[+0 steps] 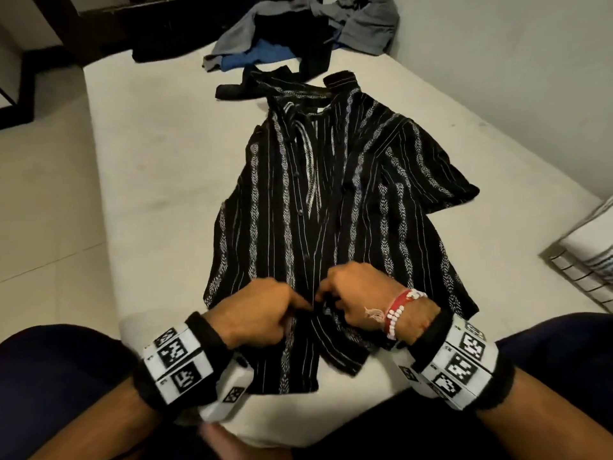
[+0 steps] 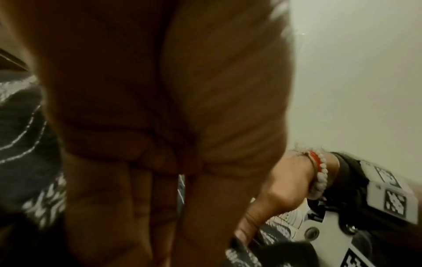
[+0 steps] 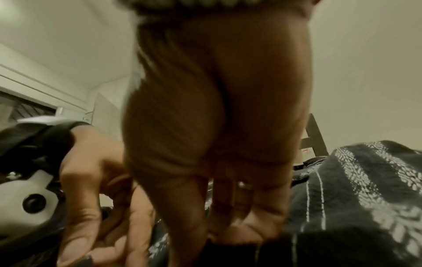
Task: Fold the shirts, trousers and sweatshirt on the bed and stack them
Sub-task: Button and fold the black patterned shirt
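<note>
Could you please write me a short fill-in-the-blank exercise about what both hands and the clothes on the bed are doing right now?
1. Both hands pinch the front of the black ____ shirt near its hem.
2. The red-and-white bracelet sits on the ____ wrist.
3. The unfolded pile of clothes lies at the ____ end of the bed.

Missing words: striped; right; far

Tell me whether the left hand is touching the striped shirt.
Touching. The head view shows the left hand pinching the striped shirt at its front opening near the hem.
</note>
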